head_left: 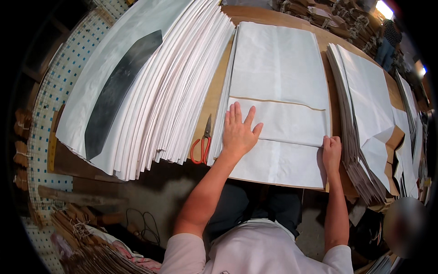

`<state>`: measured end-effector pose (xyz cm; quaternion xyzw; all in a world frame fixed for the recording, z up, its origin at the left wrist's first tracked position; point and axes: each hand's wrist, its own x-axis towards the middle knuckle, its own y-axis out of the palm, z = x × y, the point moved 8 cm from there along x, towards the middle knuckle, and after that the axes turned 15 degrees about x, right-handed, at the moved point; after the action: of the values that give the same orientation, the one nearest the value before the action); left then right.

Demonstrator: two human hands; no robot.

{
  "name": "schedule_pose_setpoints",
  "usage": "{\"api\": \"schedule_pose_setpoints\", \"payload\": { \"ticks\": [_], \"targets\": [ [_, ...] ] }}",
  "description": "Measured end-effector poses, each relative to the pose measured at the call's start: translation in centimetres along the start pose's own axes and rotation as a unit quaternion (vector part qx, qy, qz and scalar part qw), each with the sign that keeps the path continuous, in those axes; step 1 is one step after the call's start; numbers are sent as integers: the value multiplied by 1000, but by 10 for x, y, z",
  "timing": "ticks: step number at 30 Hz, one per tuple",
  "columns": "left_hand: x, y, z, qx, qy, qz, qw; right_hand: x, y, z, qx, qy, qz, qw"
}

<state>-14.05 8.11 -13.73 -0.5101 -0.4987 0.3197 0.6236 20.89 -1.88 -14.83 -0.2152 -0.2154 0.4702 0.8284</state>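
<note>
Across the wooden surface (213, 98), between a left stack (189, 86) and a right stack (367, 89), I see the white sheet (279, 59), the left hand (239, 136) flat on it, fingers spread, the right hand's (332, 153) fingers curled at its edge, pinching or not I cannot tell, scissors (206, 141) lying left.

No text, label, number or sign can be read anywhere in the head view.
</note>
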Motion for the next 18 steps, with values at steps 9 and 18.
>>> {"api": "schedule_pose_setpoints", "payload": {
  "ticks": [9,18],
  "targets": [
    [1,9,2,8,-15,49,999,-1,0,8,-11,-12,-25,1000],
    [3,16,3,27,7,66,997,-1,1,12,-45,-17,-31,998]
  ]
}}
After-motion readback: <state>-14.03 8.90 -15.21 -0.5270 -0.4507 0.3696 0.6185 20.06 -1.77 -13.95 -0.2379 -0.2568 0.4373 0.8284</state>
